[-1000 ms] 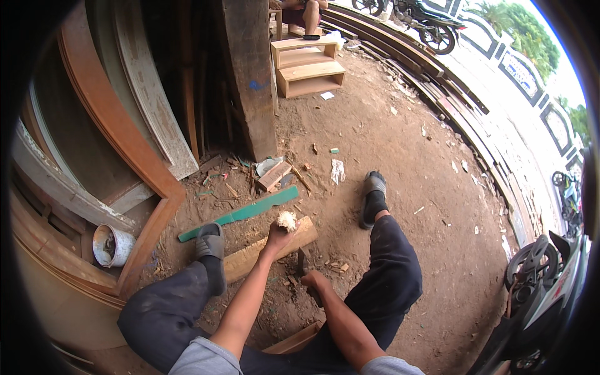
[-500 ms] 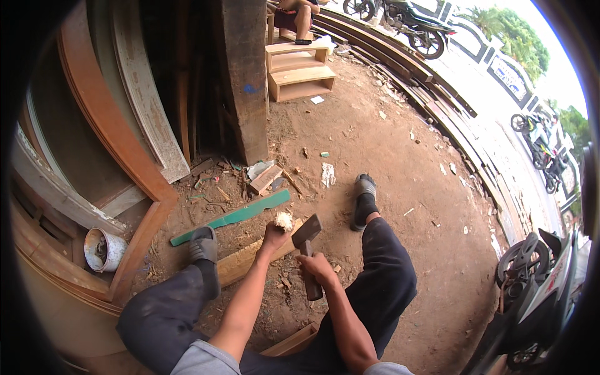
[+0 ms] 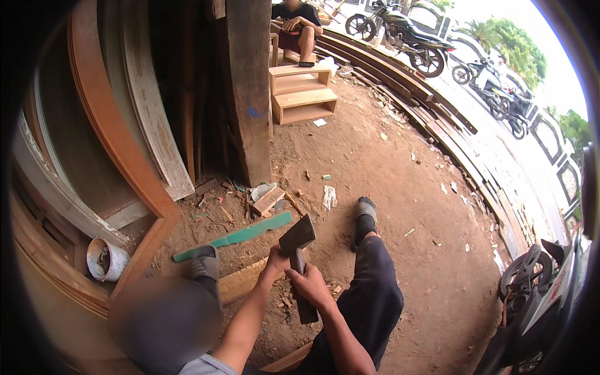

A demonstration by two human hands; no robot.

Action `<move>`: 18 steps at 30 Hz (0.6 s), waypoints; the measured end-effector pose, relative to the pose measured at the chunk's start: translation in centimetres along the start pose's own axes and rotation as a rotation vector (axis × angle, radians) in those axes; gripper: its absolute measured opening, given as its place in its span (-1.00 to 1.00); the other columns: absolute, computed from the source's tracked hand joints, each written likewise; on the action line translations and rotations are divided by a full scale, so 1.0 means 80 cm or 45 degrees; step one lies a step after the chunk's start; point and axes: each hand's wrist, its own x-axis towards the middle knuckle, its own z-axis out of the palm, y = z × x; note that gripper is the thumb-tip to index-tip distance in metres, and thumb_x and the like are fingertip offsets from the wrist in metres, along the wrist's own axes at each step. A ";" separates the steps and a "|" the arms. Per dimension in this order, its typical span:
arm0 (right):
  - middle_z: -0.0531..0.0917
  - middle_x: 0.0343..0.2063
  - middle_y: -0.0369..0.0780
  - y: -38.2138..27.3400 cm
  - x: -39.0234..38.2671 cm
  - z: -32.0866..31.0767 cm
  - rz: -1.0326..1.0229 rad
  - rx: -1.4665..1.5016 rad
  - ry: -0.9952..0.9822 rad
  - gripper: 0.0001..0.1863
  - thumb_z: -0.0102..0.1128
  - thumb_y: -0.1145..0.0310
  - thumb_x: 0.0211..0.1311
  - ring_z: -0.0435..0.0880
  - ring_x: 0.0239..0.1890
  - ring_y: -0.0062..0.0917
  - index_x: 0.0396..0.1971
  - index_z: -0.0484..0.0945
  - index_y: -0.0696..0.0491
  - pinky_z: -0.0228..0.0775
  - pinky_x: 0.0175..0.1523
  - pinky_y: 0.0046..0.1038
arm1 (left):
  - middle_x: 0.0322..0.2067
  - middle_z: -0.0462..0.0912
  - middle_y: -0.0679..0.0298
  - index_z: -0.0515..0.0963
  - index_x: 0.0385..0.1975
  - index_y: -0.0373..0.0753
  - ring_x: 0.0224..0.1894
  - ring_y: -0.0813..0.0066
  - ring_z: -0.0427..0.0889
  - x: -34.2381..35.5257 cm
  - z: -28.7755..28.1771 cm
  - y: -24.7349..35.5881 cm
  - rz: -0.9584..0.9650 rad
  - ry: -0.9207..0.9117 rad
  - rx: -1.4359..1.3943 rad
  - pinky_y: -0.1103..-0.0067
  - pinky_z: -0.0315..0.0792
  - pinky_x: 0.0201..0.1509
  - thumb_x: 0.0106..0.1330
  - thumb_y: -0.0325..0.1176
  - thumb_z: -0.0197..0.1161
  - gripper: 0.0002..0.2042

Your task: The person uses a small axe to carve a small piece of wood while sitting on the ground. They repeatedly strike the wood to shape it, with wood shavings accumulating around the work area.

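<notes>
My right hand point(image 3: 307, 284) is wrapped round the thick wooden handle of a hatchet point(image 3: 298, 234). Its dark, flat head is raised toward the far side, in front of my left hand point(image 3: 275, 259). That left hand is closed; the pale, frayed-ended stick it held a moment ago is now hidden behind the hatchet head. Below both hands a light wooden plank point(image 3: 244, 280) lies on the dirt, passing behind my left forearm. Farther off lies a long green board point(image 3: 240, 235).
Wooden frames point(image 3: 112, 112) lean at the left by a white bucket point(image 3: 107, 260). A thick post point(image 3: 247, 94) stands ahead, near open wooden boxes point(image 3: 305, 103). Another person point(image 3: 299, 28) sits beyond. Long timbers point(image 3: 431, 103) edge the road; a motorcycle point(image 3: 531, 300) stands at right.
The hatchet head has come up and left, across my left hand, covering the stick's frayed end. The view has tilted up slightly, showing more of the seated person.
</notes>
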 end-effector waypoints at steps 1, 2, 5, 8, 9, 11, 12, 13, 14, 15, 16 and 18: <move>0.46 -0.68 -0.26 0.002 -0.001 0.003 -0.060 -0.017 0.002 -0.70 0.11 0.23 0.13 0.48 -0.68 -0.60 -0.45 0.36 0.20 0.33 -0.58 -0.51 | -0.56 0.60 0.14 0.52 -0.40 -0.31 -0.41 0.66 0.54 0.001 -0.002 -0.002 0.189 0.013 0.189 0.52 0.44 -0.40 -0.02 -0.39 0.23 -0.81; 0.47 -0.68 -0.26 0.002 -0.002 0.006 -0.046 -0.040 -0.001 -0.69 0.11 0.22 0.13 0.48 -0.68 -0.60 -0.45 0.36 0.20 0.33 -0.58 -0.51 | -0.55 0.60 0.15 0.52 -0.40 -0.31 -0.41 0.65 0.54 0.001 -0.002 -0.003 0.210 0.005 0.203 0.52 0.44 -0.40 -0.02 -0.39 0.23 -0.81; 0.46 -0.68 -0.27 -0.005 -0.007 0.008 -0.104 -0.048 0.034 -0.70 0.11 0.22 0.14 0.48 -0.68 -0.60 -0.47 0.36 0.19 0.31 -0.58 -0.51 | -0.53 0.61 0.18 0.51 -0.39 -0.32 -0.42 0.60 0.56 0.000 -0.005 -0.008 0.137 -0.005 0.191 0.51 0.44 -0.39 -0.01 -0.38 0.24 -0.80; 0.46 -0.70 -0.27 -0.016 -0.004 0.005 -0.164 0.039 0.097 -0.71 0.11 0.25 0.15 0.46 -0.69 -0.60 -0.51 0.35 0.19 0.30 -0.59 -0.51 | -0.50 0.62 0.22 0.52 -0.39 -0.31 -0.40 0.55 0.58 0.001 -0.008 -0.007 0.002 0.017 0.066 0.50 0.44 -0.36 0.00 -0.40 0.23 -0.81; 0.45 -0.71 -0.27 -0.018 -0.001 0.005 -0.180 0.067 0.115 -0.71 0.11 0.25 0.15 0.46 -0.69 -0.60 -0.51 0.35 0.19 0.30 -0.60 -0.51 | -0.49 0.63 0.24 0.52 -0.39 -0.31 -0.40 0.53 0.59 0.002 -0.010 -0.006 0.062 0.043 0.009 0.50 0.45 -0.35 0.00 -0.41 0.23 -0.82; 0.47 -0.71 -0.25 -0.018 0.007 0.006 -0.278 0.105 0.140 -0.70 0.11 0.25 0.15 0.47 -0.69 -0.59 -0.50 0.35 0.20 0.31 -0.59 -0.50 | -0.48 0.63 0.27 0.52 -0.40 -0.31 -0.39 0.52 0.59 0.004 -0.010 -0.001 0.123 0.047 -0.056 0.50 0.45 -0.34 0.00 -0.42 0.22 -0.83; 0.49 -0.69 -0.23 -0.016 0.010 0.009 -0.241 -0.025 0.194 -0.69 0.11 0.23 0.13 0.49 -0.67 -0.59 -0.48 0.36 0.22 0.33 -0.58 -0.51 | -0.48 0.63 0.27 0.52 -0.40 -0.31 -0.40 0.51 0.59 0.004 -0.011 0.001 0.121 0.027 -0.063 0.50 0.45 -0.34 0.00 -0.41 0.23 -0.82; 0.50 -0.67 -0.22 -0.013 0.012 0.011 -0.184 -0.109 0.168 -0.68 0.11 0.22 0.12 0.50 -0.66 -0.58 -0.46 0.37 0.23 0.34 -0.56 -0.50 | -0.48 0.63 0.28 0.52 -0.40 -0.32 -0.41 0.51 0.59 0.005 -0.011 0.002 0.106 0.016 -0.070 0.50 0.45 -0.35 0.01 -0.40 0.23 -0.82; 0.51 -0.66 -0.21 -0.009 0.013 0.014 -0.052 -0.169 0.145 -0.67 0.11 0.22 0.12 0.52 -0.65 -0.57 -0.45 0.38 0.24 0.35 -0.55 -0.50 | -0.50 0.62 0.27 0.52 -0.40 -0.32 -0.42 0.53 0.57 0.004 -0.010 0.002 -0.071 -0.001 0.040 0.51 0.44 -0.36 0.01 -0.39 0.23 -0.82; 0.51 -0.65 -0.21 -0.006 0.011 0.018 -0.111 -0.173 0.113 -0.67 0.11 0.22 0.12 0.52 -0.65 -0.57 -0.44 0.38 0.24 0.35 -0.55 -0.50 | -0.51 0.62 0.26 0.52 -0.41 -0.31 -0.43 0.54 0.57 0.004 -0.010 0.002 -0.061 0.024 -0.064 0.52 0.43 -0.36 0.01 -0.40 0.22 -0.83; 0.52 -0.64 -0.21 -0.004 0.009 0.021 -0.087 -0.186 0.115 -0.67 0.11 0.22 0.12 0.52 -0.64 -0.57 -0.43 0.39 0.24 0.36 -0.54 -0.49 | -0.52 0.61 0.25 0.52 -0.41 -0.31 -0.44 0.55 0.57 0.003 -0.009 -0.001 -0.098 0.037 -0.131 0.52 0.43 -0.37 0.02 -0.41 0.20 -0.84; 0.52 -0.64 -0.20 -0.005 0.003 0.024 -0.082 -0.165 0.099 -0.66 0.11 0.21 0.12 0.53 -0.63 -0.56 -0.42 0.39 0.25 0.36 -0.53 -0.49 | -0.53 0.61 0.24 0.52 -0.42 -0.30 -0.43 0.56 0.57 0.007 -0.010 -0.007 0.069 0.031 -0.057 0.53 0.43 -0.37 0.00 -0.42 0.19 -0.85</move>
